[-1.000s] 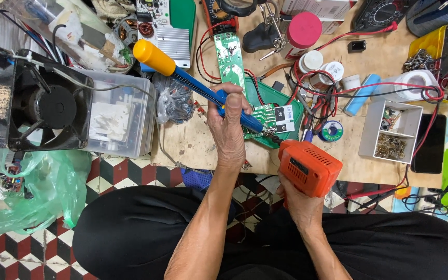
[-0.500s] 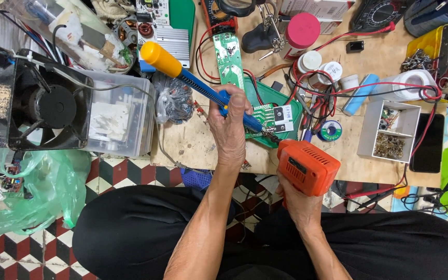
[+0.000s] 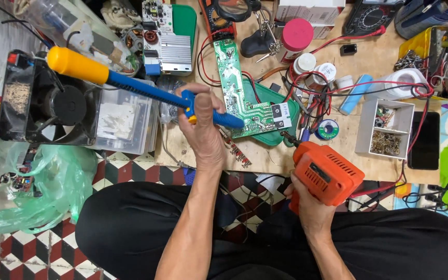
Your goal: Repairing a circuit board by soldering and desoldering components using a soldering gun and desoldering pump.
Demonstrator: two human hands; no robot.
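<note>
At the far left a green plastic bag [image 3: 37, 181] lies on the tiled floor, and above it a black fan [image 3: 47, 103] stands beside a clear plastic box [image 3: 125, 122] at the edge of the table [image 3: 338, 166]. Next comes the left hand [image 3: 200, 129], its grip clamped around the blue barrel of a desoldering pump [image 3: 136, 85]. The yellow plunger end points up and to the left over the fan, and the tip comes down on the L-shaped green circuit board [image 3: 245, 103]. That board lies on a green tray [image 3: 270, 136] in the middle of the table, with red and black wires looping around it. A second board with a silver heat sink [image 3: 164, 41] sits further back.

Right of the board, the right hand [image 3: 307, 207] has its grip closed on the handle of an orange soldering gun [image 3: 325, 173]. It is held low, near the table's front edge, with its dark nose pointing up toward the tray's right end; whether the tip touches the board cannot be told. Both tools are therefore at the board. The work on it looks to be under way, but nothing shows how many joints are done or remain.

Further right lie a small solder spool [image 3: 327, 128], a white parts box [image 3: 385, 127] with two compartments of small components, and a black phone [image 3: 425, 140].
</note>
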